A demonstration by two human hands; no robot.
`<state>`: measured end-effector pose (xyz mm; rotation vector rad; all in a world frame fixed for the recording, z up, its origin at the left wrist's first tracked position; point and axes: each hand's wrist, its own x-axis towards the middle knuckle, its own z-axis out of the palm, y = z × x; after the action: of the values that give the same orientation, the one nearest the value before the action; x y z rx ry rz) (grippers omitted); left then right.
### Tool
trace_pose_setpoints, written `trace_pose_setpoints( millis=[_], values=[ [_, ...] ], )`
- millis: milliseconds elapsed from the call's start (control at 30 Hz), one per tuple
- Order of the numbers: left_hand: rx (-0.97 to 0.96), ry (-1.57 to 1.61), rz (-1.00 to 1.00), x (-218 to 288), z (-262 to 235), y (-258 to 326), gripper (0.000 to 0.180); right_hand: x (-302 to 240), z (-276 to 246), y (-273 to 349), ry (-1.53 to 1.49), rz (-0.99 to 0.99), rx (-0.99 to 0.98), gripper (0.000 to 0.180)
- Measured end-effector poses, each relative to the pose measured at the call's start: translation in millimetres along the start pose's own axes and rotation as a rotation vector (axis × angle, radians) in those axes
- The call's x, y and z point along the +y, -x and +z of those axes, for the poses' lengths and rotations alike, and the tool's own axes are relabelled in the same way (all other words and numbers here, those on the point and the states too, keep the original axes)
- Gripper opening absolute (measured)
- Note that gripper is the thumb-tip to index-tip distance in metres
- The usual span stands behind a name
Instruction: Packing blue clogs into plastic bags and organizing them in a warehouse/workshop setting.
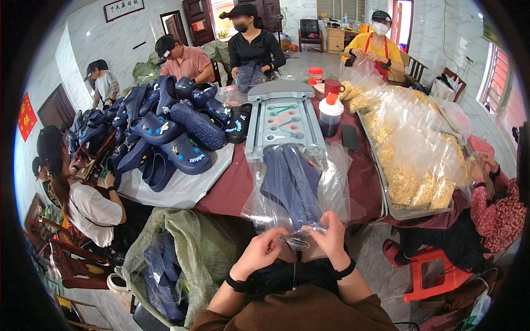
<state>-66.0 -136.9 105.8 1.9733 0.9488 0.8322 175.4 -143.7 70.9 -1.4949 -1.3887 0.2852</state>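
Observation:
A pair of navy foam clogs (291, 182) lies inside a clear plastic bag (338, 185) at the table's near edge, soles upward. My left hand (258, 252) pinches the left side of the bag's near end, fingers closed on the film. On the opposite side, my right hand (331, 237) is closed on the same end, thumb and forefinger together. The film between my hands is bunched and shiny. Just beyond the clogs stands a grey plastic board (284, 118) with coloured wrench shapes on it; the bag's far end touches it.
Navy clogs (160, 129) are heaped on white sheeting at left. A green woven sack (193, 248) with bagged clogs stands at lower left. On the right, a tray (408, 214) holds bags of yellow pieces. A capped bottle (330, 118) stands beyond. Several people work around; a red stool (436, 270) is lower right.

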Motion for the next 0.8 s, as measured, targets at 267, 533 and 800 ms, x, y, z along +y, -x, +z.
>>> trace_pose_setpoints(
  millis=[267,533,800],
  values=[
    [0.644,0.229,-0.090,-26.9,-8.3,-19.9,0.063,-6.1,-2.8,0.0,-0.025,0.005,0.008,0.051],
    [0.351,0.093,-0.130,-25.1,35.3,-48.7,0.098,6.1,-12.0,2.3,-0.166,-0.035,-0.153,0.033],
    [0.368,0.029,-0.012,-9.5,50.9,-47.9,0.071,4.9,-14.6,5.3,-0.378,-0.039,-0.273,0.031]
  ],
)
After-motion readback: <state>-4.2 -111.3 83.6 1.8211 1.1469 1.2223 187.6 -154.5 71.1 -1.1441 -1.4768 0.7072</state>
